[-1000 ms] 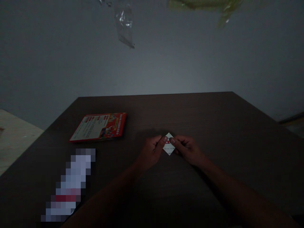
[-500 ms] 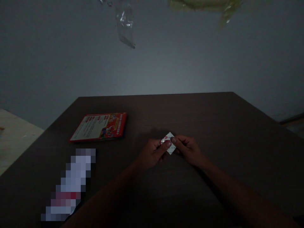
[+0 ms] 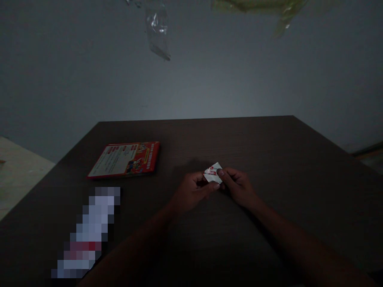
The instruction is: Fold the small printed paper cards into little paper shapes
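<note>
A small white square of paper or a flat packet [image 3: 213,177] with red print is held between my two hands above the table; which of the two it is I cannot tell. My left hand [image 3: 194,191] grips its lower left side, with the thumb along the lower edge. On the right side my right hand [image 3: 239,186] pinches it, thumb on top. The fingers beneath it are mostly hidden.
A red and white printed box or booklet [image 3: 125,160] lies on the dark wooden table [image 3: 227,137] to the left. Nearer, a blurred-out pale oblong thing [image 3: 92,227] lies by my left forearm. Clear plastic [image 3: 158,30] hangs on the grey wall.
The white piece has turned slightly and shifted up a little, showing more of its red print. My left thumb has slid down to its lower edge. My right hand has barely moved.
</note>
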